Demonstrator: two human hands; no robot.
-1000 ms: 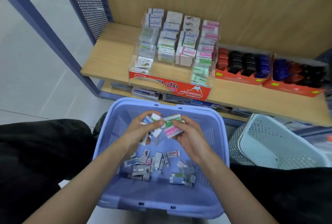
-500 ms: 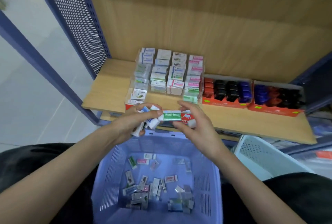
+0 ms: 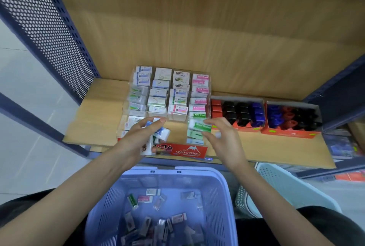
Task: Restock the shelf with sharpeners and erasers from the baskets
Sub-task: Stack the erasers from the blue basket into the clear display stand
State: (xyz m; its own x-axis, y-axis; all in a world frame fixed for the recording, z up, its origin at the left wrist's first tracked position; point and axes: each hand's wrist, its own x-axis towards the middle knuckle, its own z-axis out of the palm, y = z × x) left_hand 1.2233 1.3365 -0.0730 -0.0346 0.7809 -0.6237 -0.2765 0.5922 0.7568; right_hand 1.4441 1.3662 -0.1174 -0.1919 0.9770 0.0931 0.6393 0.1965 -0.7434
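A clear eraser display tray point(image 3: 181, 150) with a red "Hard Eraser" front stands on the wooden shelf point(image 3: 94, 119), filled with rows of wrapped erasers. My left hand point(image 3: 138, 139) grips a bunch of small erasers point(image 3: 161, 133) over the tray's front left. My right hand point(image 3: 223, 137) pinches a green-sleeved eraser point(image 3: 199, 125) over the tray's right column, above other green erasers. Below, the lavender basket point(image 3: 223, 192) holds several loose erasers.
Two red cartons of red, black and blue sharpeners point(image 3: 237, 112) point(image 3: 292, 119) sit right of the tray. A white basket point(image 3: 286, 186) stands at lower right. A blue perforated side panel point(image 3: 43, 28) bounds the shelf on the left; bare shelf lies left of the tray.
Both hands rose from the basket to the shelf, carrying erasers. The right hand moved the green eraser forward over the tray's right column; the view tilted up.
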